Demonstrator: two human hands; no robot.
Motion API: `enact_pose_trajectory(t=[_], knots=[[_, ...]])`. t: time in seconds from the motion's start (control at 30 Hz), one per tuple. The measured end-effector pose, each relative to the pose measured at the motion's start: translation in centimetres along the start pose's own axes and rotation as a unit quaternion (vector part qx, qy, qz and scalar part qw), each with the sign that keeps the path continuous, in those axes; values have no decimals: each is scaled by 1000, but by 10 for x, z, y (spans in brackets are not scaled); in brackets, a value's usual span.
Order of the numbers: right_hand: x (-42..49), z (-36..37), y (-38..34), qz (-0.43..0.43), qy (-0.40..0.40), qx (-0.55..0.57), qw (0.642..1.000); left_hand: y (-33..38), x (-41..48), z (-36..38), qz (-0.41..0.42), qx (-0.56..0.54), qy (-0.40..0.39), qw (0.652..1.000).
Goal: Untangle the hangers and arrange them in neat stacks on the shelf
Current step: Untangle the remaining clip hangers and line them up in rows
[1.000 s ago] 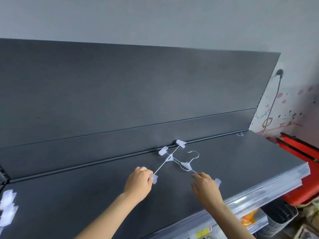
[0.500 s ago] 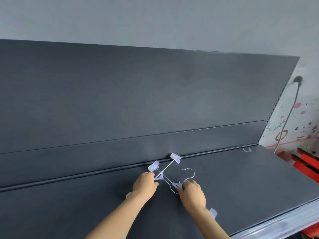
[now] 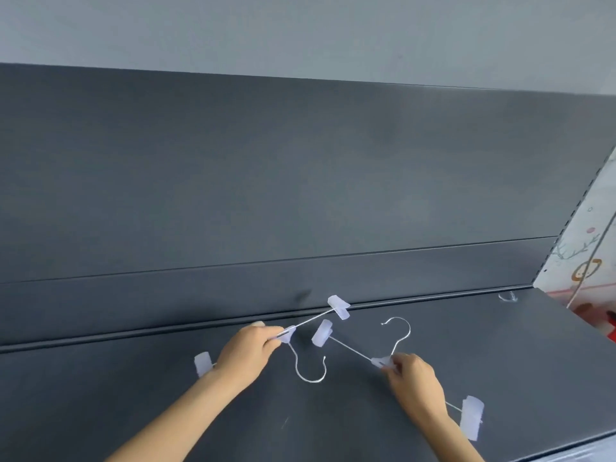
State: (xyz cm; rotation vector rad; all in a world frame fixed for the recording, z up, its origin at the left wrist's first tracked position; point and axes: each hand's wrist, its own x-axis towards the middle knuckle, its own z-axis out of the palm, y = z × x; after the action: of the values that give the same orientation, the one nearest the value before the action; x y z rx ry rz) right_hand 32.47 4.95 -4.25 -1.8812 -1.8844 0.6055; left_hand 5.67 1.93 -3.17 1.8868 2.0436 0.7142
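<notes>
Left hand (image 3: 246, 353) pinches the left hanger (image 3: 288, 335) at its centre hub, fingers curled on the wire. Right hand (image 3: 416, 385) pinches the right hanger (image 3: 380, 361) at its hub the same way. Both hangers sit low over the shelf (image 3: 133, 395); can't tell if they rest on it or are slightly lifted.

Change: half a second ago the two were crossed, hubs almost together. Now they're pulled apart sideways, with no wire crossing that I can see. Closest parts are the right hanger's inner clip (image 3: 321, 333) and the left hanger's far clip (image 3: 339, 306): near, apparently not touching. I judge this pair untangled; stacking is what's left.

Catch: left hook (image 3: 310, 370) points back at me, right hook (image 3: 398, 331) points away. One likely needs a half turn before they nest.

Edges, near to far:
- Front lip (image 3: 586, 450) runs bottom right. Right hanger's outer clip (image 3: 471, 416) sits near it, so don't pull that one further toward me.
- Left hanger's near clip (image 3: 203, 363) pokes out just left of my wrist. Dark shelf runs on past it to the frame edge: best room for sliding or starting a stack.
- Far clip is at the rear groove (image 3: 133, 335), below the back panel (image 3: 266, 195). No room to push back.
- Small clear bit (image 3: 506, 296) in the rear right corner, too small to identify. Beyond it, a decorated wall (image 3: 586, 261).
</notes>
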Motion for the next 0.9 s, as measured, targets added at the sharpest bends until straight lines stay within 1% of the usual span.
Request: enact_pose_trajectory(t=[0.1, 0.3, 0.4, 0.47, 0.63, 0.8, 0.9], knots=[[-9, 5, -10, -49, -4, 6, 999, -18, -14, -21, -18, -34, 30, 999], [-33, 23, -57, -198, -32, 52, 978, -46, -54, -65, -58, -94, 74, 991], [-47, 39, -84, -265, -19, 37, 963, -66, -82, -90, -80, -86, 101, 988], [-57, 52, -103, -300, -25, 37, 953, -82, -102, -108, -98, -78, 122, 985], [-98, 86, -161, -351, -56, 55, 933, -131, -163, -154, -141, -70, 149, 976], [-160, 126, -231, -364, -89, 75, 924, -190, -238, -209, -163, -64, 182, 968], [-201, 156, -273, -351, -96, 80, 928, -233, -284, -246, -170, -57, 208, 962]])
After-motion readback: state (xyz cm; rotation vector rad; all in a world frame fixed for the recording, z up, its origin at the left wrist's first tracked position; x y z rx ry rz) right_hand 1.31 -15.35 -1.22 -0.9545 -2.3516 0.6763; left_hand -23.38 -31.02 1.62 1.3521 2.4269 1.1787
